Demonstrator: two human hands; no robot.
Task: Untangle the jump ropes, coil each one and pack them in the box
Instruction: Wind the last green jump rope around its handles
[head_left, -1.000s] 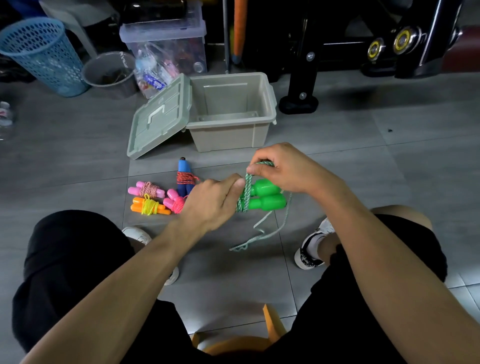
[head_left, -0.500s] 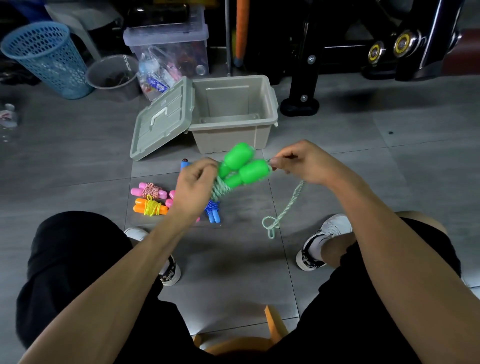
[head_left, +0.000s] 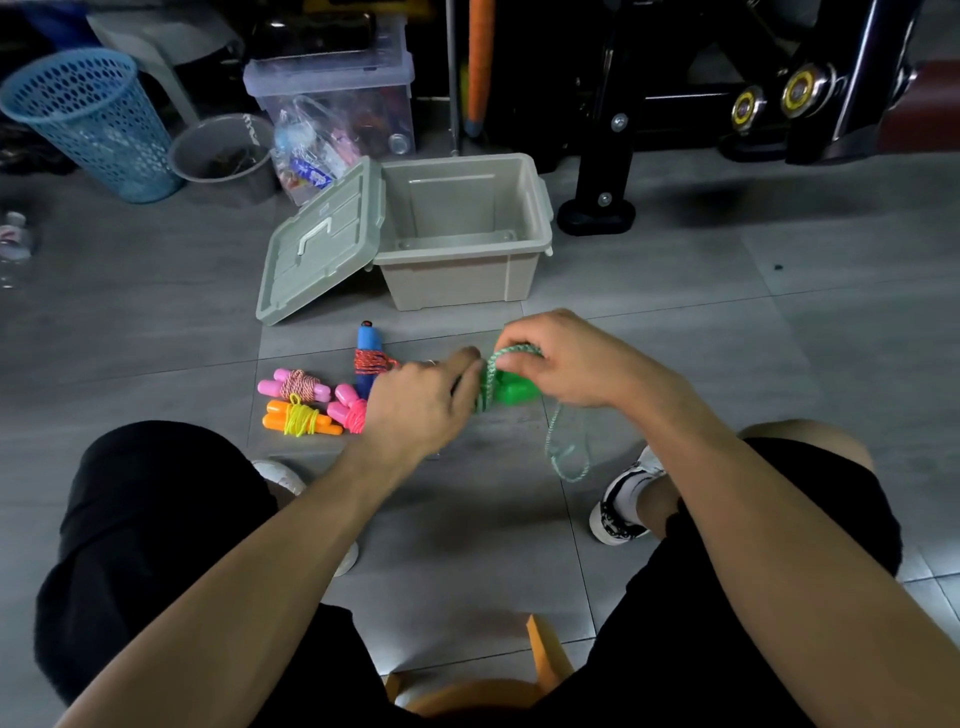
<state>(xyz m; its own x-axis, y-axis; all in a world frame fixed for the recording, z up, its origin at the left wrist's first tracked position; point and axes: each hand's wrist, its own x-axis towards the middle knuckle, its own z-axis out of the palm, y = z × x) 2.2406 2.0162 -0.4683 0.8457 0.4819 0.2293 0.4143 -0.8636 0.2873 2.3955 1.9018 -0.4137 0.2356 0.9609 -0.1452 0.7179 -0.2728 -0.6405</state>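
We held the green handles (head_left: 511, 389) lying left-right, our left hand (head_left: 415, 410) clamped on their left end; our right hand (head_left: 566, 358) pinched the cord (head_left: 511, 352) looped above them, its tail hanging right.

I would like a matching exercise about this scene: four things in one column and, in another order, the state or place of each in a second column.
Things:
1. green jump rope
2. orange jump rope
3. beige box
4. box lid

States or places:
A. open, nothing visible inside
B. leaning against the left side of the box
C. held in both hands, cord partly wound, a loop hanging down
D. coiled, lying on the floor

Pairs: 1-C, 2-D, 3-A, 4-B
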